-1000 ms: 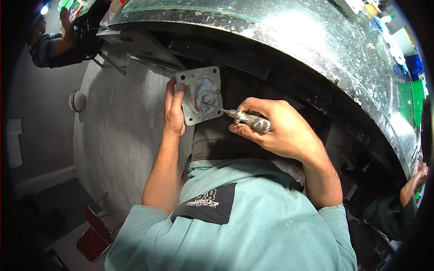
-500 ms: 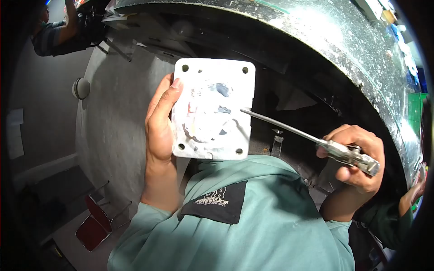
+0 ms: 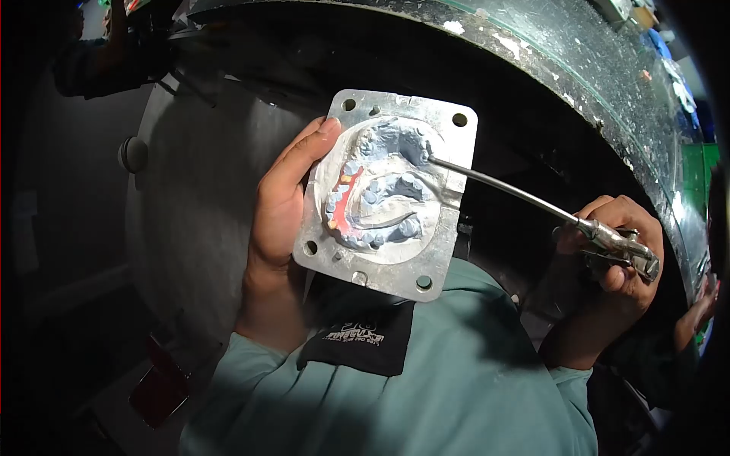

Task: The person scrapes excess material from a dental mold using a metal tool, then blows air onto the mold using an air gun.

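My left hand (image 3: 283, 199) grips the left edge of a metal dental flask half (image 3: 389, 283), thumb on its upper face. The flask is tilted, with holes at its corners. White plaster (image 3: 427, 228) fills its round middle, and blue-grey dental casts (image 3: 386, 141) with teeth are set in it. A strip of red-pink wax (image 3: 344, 202) with yellowish teeth runs along the left cast. My right hand (image 3: 637, 220) is closed around a metal air blow gun (image 3: 608, 237). Its long thin nozzle reaches left over the flask, its tip by the upper cast; whether they touch I cannot tell.
A dark, worn bench (image 3: 547, 57) with a speckled top curves across the top and right. Another person's hand (image 3: 698, 313) is at the right edge, and a person (image 3: 95, 61) is at upper left. A red chair (image 3: 158, 391) stands at lower left.
The flask has moved right and turned slightly clockwise. The glare on it has dimmed, so the casts show clearly. My right hand and the blow gun have shifted a little to the right.
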### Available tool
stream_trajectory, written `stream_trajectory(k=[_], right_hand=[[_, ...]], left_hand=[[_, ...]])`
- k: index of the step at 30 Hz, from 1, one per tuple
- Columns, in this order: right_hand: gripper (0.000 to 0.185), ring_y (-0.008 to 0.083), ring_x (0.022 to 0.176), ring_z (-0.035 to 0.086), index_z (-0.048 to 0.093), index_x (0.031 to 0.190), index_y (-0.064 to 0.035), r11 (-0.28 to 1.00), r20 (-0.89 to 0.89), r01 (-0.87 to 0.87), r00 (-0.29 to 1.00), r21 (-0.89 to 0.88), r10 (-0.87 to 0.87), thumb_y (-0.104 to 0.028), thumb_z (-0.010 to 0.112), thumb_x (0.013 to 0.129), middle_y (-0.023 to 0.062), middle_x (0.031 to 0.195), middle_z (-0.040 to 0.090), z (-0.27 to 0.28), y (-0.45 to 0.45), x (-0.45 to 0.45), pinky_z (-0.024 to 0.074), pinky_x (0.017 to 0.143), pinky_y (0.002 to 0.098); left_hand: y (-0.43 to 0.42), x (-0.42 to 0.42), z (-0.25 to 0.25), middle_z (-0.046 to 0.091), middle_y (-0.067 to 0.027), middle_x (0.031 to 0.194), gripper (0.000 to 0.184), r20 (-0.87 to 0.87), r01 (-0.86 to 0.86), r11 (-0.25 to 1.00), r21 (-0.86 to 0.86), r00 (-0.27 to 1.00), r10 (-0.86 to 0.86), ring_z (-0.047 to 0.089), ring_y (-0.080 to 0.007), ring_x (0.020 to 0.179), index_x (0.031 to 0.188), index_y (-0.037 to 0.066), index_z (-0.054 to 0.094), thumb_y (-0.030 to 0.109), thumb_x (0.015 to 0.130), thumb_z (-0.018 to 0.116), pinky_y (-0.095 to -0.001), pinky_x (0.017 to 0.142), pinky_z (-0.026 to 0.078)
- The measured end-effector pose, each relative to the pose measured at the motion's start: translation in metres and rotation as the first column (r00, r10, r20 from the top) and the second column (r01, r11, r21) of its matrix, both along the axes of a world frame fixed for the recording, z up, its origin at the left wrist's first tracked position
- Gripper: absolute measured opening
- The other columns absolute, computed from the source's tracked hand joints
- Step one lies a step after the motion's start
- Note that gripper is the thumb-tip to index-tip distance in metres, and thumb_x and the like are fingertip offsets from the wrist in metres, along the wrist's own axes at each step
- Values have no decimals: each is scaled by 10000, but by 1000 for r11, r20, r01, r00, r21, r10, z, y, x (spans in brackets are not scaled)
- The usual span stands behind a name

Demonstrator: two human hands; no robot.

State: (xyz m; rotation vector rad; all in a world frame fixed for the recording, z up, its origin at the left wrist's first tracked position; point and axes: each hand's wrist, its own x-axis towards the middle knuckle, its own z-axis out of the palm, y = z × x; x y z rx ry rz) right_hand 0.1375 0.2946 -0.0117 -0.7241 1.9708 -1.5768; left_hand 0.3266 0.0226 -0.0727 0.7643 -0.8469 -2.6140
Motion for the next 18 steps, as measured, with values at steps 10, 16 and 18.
stream_trajectory(k=[10, 16, 18], right_hand=[[619, 223, 923, 513, 470, 1123, 5, 817, 155, 26, 985, -576, 78, -354, 878, 825, 105, 1027, 478, 14, 94, -102, 478, 794, 327], [661, 237, 811, 610, 570, 1051, 1, 962, 143, -242, 955, -123, 258, -515, 894, 793, 153, 964, 609, -4, 56, -74, 528, 695, 323], [753, 252, 780, 654, 628, 1043, 34, 931, 140, -348, 933, 107, 333, -599, 912, 750, 201, 934, 699, -11, 25, -57, 546, 661, 332]], left_hand=[[48, -17, -89, 745, -88, 1027, 271, 246, 177, 981, 84, 950, -193, 743, -152, 908, 1177, 9, 682, 233, 1088, 557, -297, 849, 615], [39, -18, -141, 791, -92, 1034, 412, 124, 391, 895, 217, 898, -422, 786, -173, 847, 1142, 7, 744, 369, 1070, 561, -317, 736, 647], [30, -18, -147, 774, -99, 1094, 420, 171, 436, 878, 197, 867, -468, 773, -177, 920, 1235, 42, 700, 402, 1051, 585, -337, 793, 630]])
